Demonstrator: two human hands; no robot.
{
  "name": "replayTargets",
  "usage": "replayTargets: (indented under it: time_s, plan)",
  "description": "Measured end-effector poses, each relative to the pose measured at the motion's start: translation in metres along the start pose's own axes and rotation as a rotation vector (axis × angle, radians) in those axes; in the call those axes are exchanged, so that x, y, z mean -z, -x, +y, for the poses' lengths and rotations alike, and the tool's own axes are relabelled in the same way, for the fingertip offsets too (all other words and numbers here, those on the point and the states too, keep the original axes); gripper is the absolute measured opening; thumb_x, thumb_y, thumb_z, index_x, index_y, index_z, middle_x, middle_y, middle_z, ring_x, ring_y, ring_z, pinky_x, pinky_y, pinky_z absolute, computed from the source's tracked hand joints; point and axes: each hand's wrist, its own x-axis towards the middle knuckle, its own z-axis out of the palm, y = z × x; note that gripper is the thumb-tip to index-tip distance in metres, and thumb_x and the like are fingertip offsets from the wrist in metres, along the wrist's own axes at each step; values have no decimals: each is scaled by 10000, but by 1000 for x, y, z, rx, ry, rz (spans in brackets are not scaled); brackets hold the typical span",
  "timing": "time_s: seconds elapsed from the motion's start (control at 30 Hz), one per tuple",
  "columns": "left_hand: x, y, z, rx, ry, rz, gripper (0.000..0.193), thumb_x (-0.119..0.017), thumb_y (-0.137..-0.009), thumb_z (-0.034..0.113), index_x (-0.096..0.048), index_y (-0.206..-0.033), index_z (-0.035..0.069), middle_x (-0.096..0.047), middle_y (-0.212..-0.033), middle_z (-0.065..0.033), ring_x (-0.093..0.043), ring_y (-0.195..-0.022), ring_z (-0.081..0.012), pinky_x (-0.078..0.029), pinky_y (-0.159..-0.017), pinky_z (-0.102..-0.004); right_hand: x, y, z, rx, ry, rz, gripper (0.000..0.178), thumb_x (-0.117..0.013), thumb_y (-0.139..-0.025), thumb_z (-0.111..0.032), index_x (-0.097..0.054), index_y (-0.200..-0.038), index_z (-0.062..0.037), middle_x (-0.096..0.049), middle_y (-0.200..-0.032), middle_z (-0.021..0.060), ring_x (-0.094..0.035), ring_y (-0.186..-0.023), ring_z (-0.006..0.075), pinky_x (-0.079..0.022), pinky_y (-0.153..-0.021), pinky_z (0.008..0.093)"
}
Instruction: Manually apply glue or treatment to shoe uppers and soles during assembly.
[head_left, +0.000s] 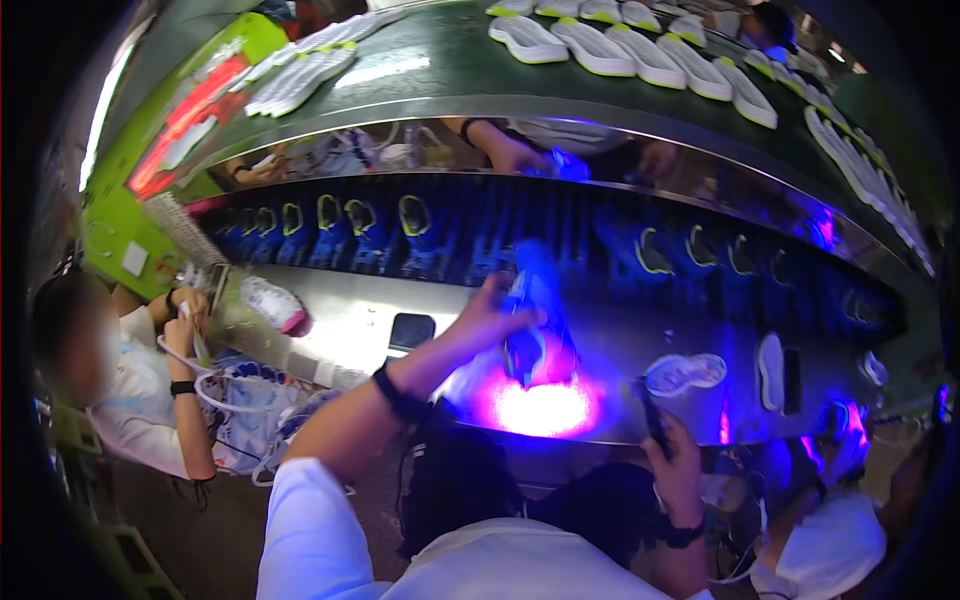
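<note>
My left hand (490,325) is closed on a shoe upper (530,350) bathed in blue light, held over the metal bench beside a bright pink-white glow. The upper is blurred, so its details are hard to make out. At the bench's near edge, my right hand (675,465) grips a dark, slim, stick-like tool (654,418), pointing upward. Whether it is a brush I cannot tell. Just beyond the tool's tip lies a white shoe sole (686,374) on the bench.
Behind the metal bench (610,350) runs a dark conveyor (480,225) carrying several shoe uppers. A shelf (420,75) above bears white soles. A phone (411,331) and a pale pink-ended shoe piece (275,305) lie left. Co-workers sit at left and right; another's hand (510,152) shows across.
</note>
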Motion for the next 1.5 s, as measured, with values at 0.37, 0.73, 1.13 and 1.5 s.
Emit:
replayTargets:
  time_s: [0.37, 0.73, 1.13, 1.5]
  plan:
    - [117, -196, 0, -4, -1206, 417, 536, -647, -890, 478, -699, -1229, 66, -707, -1230, -206, -677, -1147, -408, -570, -939, -479, 28, 44, 26, -309, -274, 207, 429, -660, -952, -24, -571, -1370, 13, -674, -975, 32, -538, -673, 50, -424, -546, 209]
    - [60, -52, -24, -724, -897, 377, 667, -745, -850, 229, -492, -1440, 49, -551, -1273, -260, -570, -1142, -470, -488, -973, -503, 13, -49, 16, -220, -511, 218, 418, -636, -982, 1, -572, -1395, -11, -664, -945, 3, -525, -659, 36, -420, -547, 206]
    - [27, -3, -91, -396, -1146, 414, 613, -574, -986, 330, -472, -1431, -79, -360, -1561, -304, -315, -1483, -463, -274, -1219, -552, -14, -131, 44, -27, -650, 147, 408, -681, -979, -73, -619, -1381, -52, -591, -730, -27, -525, -567, 47, -421, -513, 240]
    - [24, -12, -97, -385, -1116, 417, 690, -514, -1013, 492, -476, -1435, -53, -377, -1573, -280, -295, -1504, -441, -262, -1228, -562, -3, -131, 40, -48, -615, 114, 466, -690, -958, -41, -606, -1417, -40, -610, -769, -21, -506, -587, 45, -404, -531, 231]
